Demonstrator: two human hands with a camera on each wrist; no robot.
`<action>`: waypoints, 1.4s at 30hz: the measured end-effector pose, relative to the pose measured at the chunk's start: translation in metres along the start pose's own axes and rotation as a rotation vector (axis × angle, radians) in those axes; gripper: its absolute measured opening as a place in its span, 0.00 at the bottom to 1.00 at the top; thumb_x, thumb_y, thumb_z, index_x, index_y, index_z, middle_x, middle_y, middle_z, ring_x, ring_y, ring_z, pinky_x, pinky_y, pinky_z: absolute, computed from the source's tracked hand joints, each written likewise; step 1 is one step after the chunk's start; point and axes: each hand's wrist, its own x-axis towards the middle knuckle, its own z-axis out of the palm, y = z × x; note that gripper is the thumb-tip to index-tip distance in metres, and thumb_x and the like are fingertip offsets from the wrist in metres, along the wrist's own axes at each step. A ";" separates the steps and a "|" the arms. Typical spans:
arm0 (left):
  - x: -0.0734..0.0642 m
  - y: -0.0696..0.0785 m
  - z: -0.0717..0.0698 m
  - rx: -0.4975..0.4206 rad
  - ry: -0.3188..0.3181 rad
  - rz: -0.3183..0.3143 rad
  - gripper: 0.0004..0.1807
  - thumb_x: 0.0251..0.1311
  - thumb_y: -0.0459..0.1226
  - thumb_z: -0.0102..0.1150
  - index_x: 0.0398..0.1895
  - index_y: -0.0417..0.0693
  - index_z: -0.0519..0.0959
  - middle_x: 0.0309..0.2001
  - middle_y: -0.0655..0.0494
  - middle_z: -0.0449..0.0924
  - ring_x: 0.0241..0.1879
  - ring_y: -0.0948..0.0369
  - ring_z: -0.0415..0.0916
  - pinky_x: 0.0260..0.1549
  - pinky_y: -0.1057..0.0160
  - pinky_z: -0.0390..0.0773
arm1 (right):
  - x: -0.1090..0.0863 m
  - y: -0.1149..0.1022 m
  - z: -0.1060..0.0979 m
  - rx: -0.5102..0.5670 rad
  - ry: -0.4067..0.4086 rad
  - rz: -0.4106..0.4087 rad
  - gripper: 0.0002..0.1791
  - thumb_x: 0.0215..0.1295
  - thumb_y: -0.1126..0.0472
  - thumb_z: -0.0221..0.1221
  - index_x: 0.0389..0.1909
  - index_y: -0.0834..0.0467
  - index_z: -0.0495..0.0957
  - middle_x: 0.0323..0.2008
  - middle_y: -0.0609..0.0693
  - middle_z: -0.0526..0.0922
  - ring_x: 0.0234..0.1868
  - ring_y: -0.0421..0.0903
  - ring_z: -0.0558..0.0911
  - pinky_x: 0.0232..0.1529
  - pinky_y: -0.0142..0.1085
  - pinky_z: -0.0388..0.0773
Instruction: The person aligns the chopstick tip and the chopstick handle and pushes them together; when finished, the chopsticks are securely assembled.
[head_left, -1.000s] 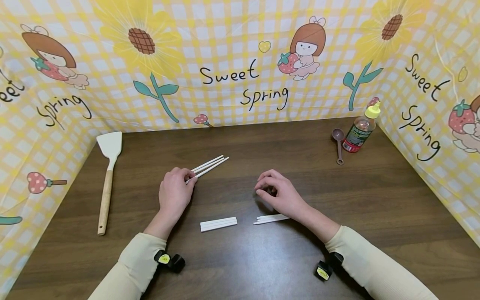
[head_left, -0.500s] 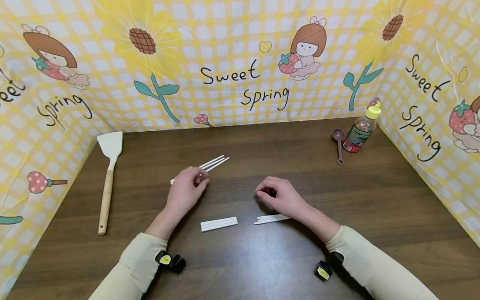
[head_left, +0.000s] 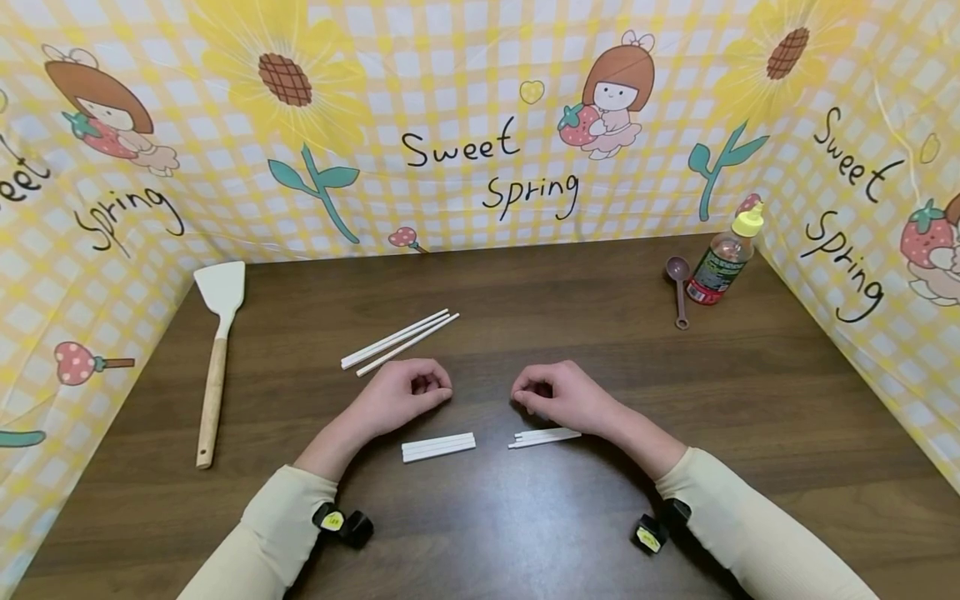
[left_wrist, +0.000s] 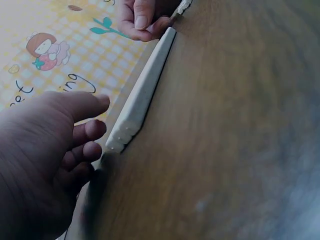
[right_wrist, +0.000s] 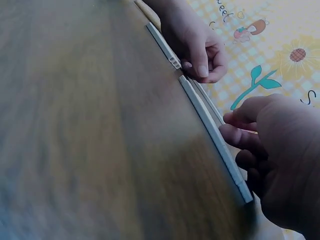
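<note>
In the head view my left hand (head_left: 408,396) rests over the table with fingers loosely curled and holds nothing. Just beyond it lie several long white chopsticks (head_left: 397,340), slanting up to the right. My right hand (head_left: 566,396) faces it across a gap, also loosely curled and empty. Nearer the front, below the left hand, is a tight row of short white sticks (head_left: 438,447) with squared ends, which the left wrist view shows beside the fingers. A second group of thinner short white sticks (head_left: 545,437) lies below the right hand, side by side with uneven left ends.
A white spatula (head_left: 213,367) with a wooden handle lies at the far left. At the back right stand a squeeze bottle (head_left: 720,262) with a yellow cap and, beside it, a brown measuring spoon (head_left: 678,287). Printed yellow checked cloth (head_left: 465,75) walls the table's back and sides.
My left hand has let go of the long chopsticks and moved right and nearer, exposing them fully. My right hand has shifted slightly nearer, its fingers drawn in more.
</note>
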 end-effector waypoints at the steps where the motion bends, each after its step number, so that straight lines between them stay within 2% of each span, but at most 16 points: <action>1: 0.000 0.000 0.000 -0.009 -0.017 -0.004 0.06 0.61 0.35 0.70 0.31 0.57 0.82 0.24 0.66 0.74 0.25 0.65 0.70 0.28 0.65 0.71 | 0.000 0.000 -0.001 0.005 -0.011 -0.005 0.04 0.71 0.62 0.62 0.37 0.51 0.84 0.24 0.38 0.80 0.24 0.37 0.76 0.30 0.33 0.74; 8: -0.001 0.003 0.000 -0.022 -0.128 -0.025 0.05 0.61 0.37 0.70 0.32 0.58 0.83 0.24 0.66 0.74 0.24 0.66 0.70 0.27 0.66 0.70 | 0.001 0.002 -0.005 0.024 -0.089 -0.050 0.04 0.71 0.62 0.62 0.36 0.50 0.84 0.24 0.38 0.80 0.25 0.37 0.76 0.30 0.33 0.74; 13: -0.001 0.005 0.000 -0.028 -0.178 -0.023 0.04 0.60 0.39 0.71 0.32 0.58 0.83 0.24 0.66 0.74 0.24 0.65 0.69 0.27 0.65 0.69 | 0.001 0.002 -0.008 0.028 -0.135 -0.068 0.04 0.69 0.62 0.64 0.35 0.50 0.84 0.24 0.37 0.79 0.26 0.36 0.76 0.31 0.32 0.74; 24: -0.001 0.005 -0.002 -0.036 -0.233 -0.013 0.06 0.58 0.42 0.73 0.33 0.61 0.82 0.22 0.68 0.69 0.27 0.67 0.68 0.31 0.65 0.69 | 0.000 0.002 -0.014 0.035 -0.191 -0.072 0.06 0.67 0.61 0.66 0.32 0.47 0.83 0.24 0.36 0.77 0.26 0.35 0.73 0.31 0.31 0.71; 32: -0.001 0.008 -0.003 0.023 -0.255 -0.028 0.09 0.55 0.47 0.75 0.34 0.63 0.83 0.23 0.67 0.70 0.32 0.63 0.68 0.34 0.63 0.68 | 0.000 0.004 -0.019 0.012 -0.253 -0.051 0.06 0.63 0.58 0.70 0.32 0.44 0.83 0.22 0.37 0.76 0.26 0.35 0.73 0.31 0.31 0.71; 42: -0.001 0.007 -0.004 0.006 -0.302 -0.005 0.13 0.50 0.47 0.79 0.35 0.62 0.83 0.25 0.64 0.71 0.33 0.62 0.66 0.34 0.63 0.68 | 0.001 0.007 -0.020 -0.003 -0.293 -0.080 0.07 0.59 0.56 0.73 0.32 0.47 0.83 0.21 0.36 0.71 0.25 0.34 0.71 0.32 0.30 0.69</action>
